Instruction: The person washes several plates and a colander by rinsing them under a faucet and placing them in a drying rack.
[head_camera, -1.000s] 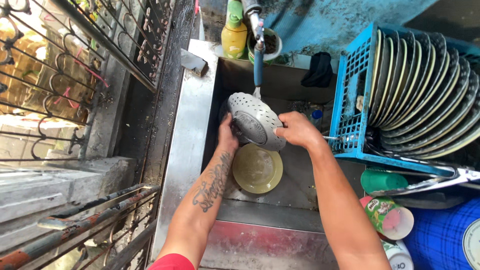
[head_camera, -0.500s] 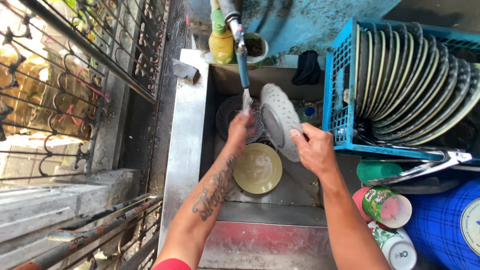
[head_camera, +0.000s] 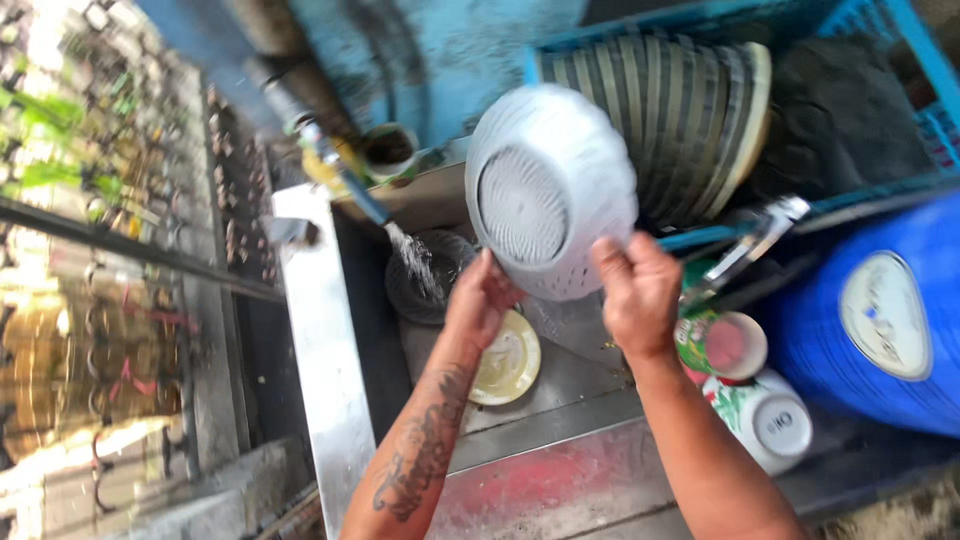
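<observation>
Head view: nearest, the steel sink's front rim runs below both forearms. The left hand and right hand each close a grip on the lower edge of a white perforated colander, fingers curled round its rim, lifting it clear of the basin and above the sink's right side. In the basin beneath, a yellowish plate lies flat near the front wall, and a dark round strainer sits toward the back left corner, where water from the tap falls. As a judgement, the colander looks rinsed and out of the stream, while the plate and strainer remain unwashed in the sink. The colander's base faces the camera, its open mouth turned away toward the far blue crate of stacked plates; being round, it shows no clear long axis.
</observation>
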